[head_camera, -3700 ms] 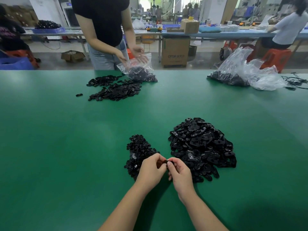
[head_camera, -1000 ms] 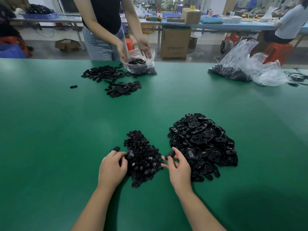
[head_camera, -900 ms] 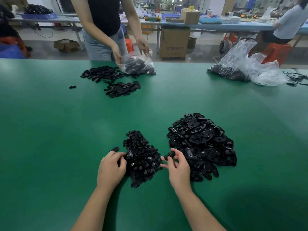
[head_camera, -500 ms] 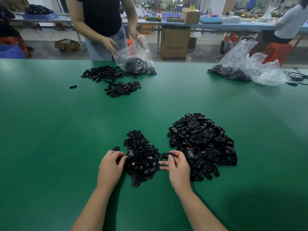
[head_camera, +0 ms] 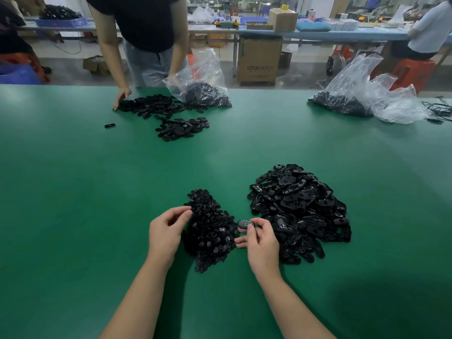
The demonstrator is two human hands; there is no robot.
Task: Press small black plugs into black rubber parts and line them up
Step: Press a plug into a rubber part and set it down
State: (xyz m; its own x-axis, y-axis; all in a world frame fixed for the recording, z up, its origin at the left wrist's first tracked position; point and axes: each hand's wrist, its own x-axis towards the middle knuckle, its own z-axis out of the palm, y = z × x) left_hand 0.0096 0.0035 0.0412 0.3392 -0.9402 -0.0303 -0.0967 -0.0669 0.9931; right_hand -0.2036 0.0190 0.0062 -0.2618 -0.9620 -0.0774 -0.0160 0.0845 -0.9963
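Observation:
Two heaps lie on the green table (head_camera: 73, 216) in front of me: small black plugs (head_camera: 210, 231) on the left, oval black rubber parts (head_camera: 298, 206) on the right. My right hand (head_camera: 261, 243) pinches one oval rubber part (head_camera: 245, 224) between thumb and fingertips, in the gap between the heaps. My left hand (head_camera: 167, 228) rests at the left edge of the plug heap, thumb and forefinger meeting at the plugs. Whether a plug sits between them is hidden.
Across the table a person in a black top holds a clear bag (head_camera: 203, 77) of black parts beside flat heaps of parts (head_camera: 151, 106). One stray part (head_camera: 109, 125) lies alone. More clear bags (head_camera: 362, 94) and cables (head_camera: 437, 111) sit at the far right.
My left hand has slid up along the plug heap and covers the single part that lay beside it. My right hand now holds its rubber part level. The person opposite lifted the bag.

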